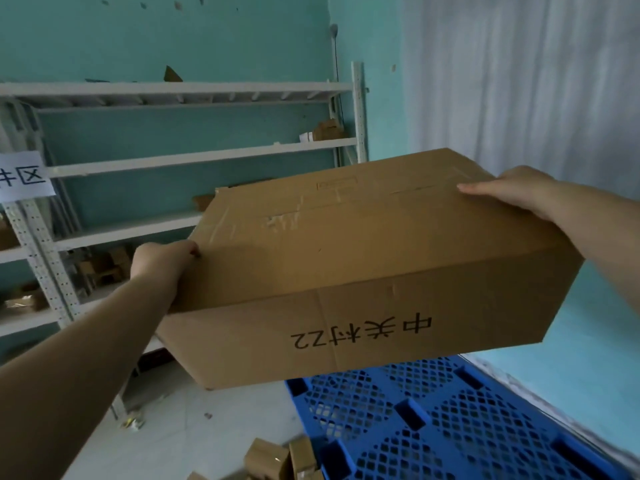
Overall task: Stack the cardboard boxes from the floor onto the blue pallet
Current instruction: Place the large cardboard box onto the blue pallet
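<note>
A large brown cardboard box (363, 258) with black printed characters on its near side hangs in the air, tilted, above the far end of the blue pallet (450, 424). My left hand (161, 263) grips its left end. Across from it, my right hand (512, 194) presses on the far right corner, thumb lying on the top face. The pallet is a blue plastic grid on the floor at the lower right, with nothing on the part that shows.
White metal shelving (194, 157) with a few small cartons stands against the teal wall at the left. Small cardboard boxes (277, 459) lie on the grey floor by the pallet's near left corner. A white curtain (519, 81) hangs at the right.
</note>
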A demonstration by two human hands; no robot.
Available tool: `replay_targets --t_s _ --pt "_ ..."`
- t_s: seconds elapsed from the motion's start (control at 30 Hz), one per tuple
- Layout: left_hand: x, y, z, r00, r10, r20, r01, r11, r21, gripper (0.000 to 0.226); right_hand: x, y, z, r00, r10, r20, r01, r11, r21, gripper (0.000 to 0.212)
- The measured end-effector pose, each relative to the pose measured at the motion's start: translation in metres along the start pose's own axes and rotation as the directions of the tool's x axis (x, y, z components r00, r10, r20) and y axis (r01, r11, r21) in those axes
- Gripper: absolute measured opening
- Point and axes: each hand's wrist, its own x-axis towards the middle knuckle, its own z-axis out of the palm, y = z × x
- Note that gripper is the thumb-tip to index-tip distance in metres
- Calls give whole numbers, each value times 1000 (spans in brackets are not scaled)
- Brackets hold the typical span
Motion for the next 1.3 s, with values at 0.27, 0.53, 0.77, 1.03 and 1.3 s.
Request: replay_targets --t_s 0.27,0.53,0.77,1.03,1.3 --pt "26 -1 76 996 -11 90 7 999 44 23 60 28 15 992 103 76 -106 994 42 88" --pt "31 -4 164 993 -43 111 34 996 79 15 143 77 26 984 133 117 -142 987 75 77" --pt "4 -36 253 993 -114 -25 116 989 89 16 259 134 49 974 72 215 -83 996 41 87" --pt "-18 -78 337 947 -278 -164 296 950 98 13 369 191 102 933 40 358 -22 998 -55 82" --pt "38 -206 436 918 -361 -162 391 890 235 21 448 303 247 858 126 498 -82 991 -108 50"
